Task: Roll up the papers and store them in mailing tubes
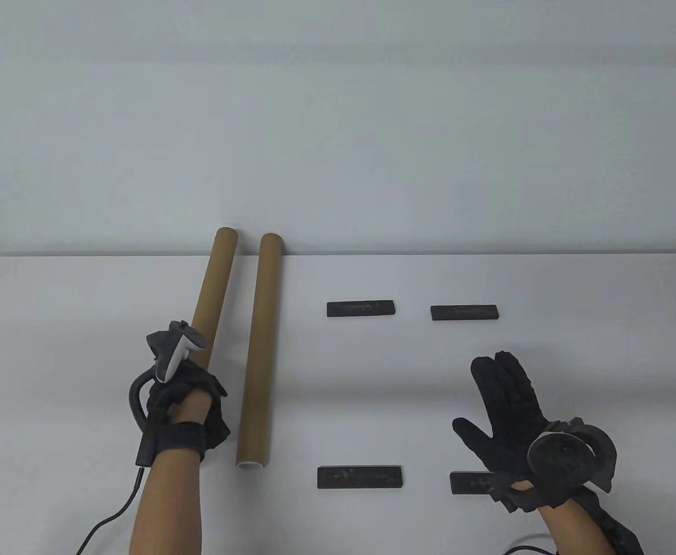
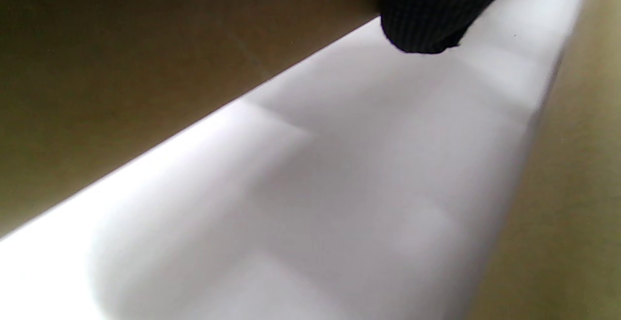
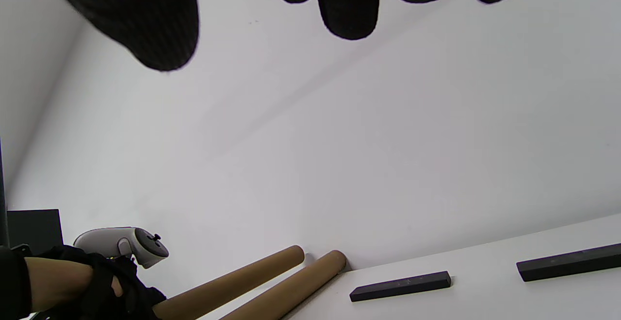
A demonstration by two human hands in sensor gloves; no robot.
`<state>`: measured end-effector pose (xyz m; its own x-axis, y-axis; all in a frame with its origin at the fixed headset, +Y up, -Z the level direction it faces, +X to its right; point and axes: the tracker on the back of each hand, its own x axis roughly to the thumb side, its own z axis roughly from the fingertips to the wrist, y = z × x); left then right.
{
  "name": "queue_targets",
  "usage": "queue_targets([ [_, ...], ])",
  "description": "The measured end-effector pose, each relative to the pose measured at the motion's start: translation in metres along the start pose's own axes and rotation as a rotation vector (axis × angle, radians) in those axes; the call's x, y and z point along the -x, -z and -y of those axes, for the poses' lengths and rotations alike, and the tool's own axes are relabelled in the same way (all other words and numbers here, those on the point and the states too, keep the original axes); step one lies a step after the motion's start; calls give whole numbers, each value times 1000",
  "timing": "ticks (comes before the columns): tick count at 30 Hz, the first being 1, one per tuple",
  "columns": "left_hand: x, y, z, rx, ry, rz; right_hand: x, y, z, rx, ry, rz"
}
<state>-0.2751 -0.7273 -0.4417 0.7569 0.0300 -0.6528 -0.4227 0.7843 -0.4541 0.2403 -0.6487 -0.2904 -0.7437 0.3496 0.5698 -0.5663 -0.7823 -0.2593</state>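
— what colours are there?
— two plain brown cardboard tubes [image 1: 213,295] on a white table [image 1: 54,347].
— and the rest?
— four flat black bars [image 1: 361,308], black gloves [image 1: 508,399], a white tracker [image 1: 177,350].

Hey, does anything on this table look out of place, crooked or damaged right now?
Nothing looks damaged or spilled. The two mailing tubes lie slightly splayed, far ends poking past the table's back edge. Four black bars lie squarely. No paper is visible, which is odd for this job.
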Motion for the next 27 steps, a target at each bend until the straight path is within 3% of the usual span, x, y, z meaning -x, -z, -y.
queue_targets([
  [14,-18,28,10,17,26,-46,-2,1,-3,-23,-6,5],
  [27,-21,35,20,-35,140,-53,-3,1,-6,-45,-14,13],
])
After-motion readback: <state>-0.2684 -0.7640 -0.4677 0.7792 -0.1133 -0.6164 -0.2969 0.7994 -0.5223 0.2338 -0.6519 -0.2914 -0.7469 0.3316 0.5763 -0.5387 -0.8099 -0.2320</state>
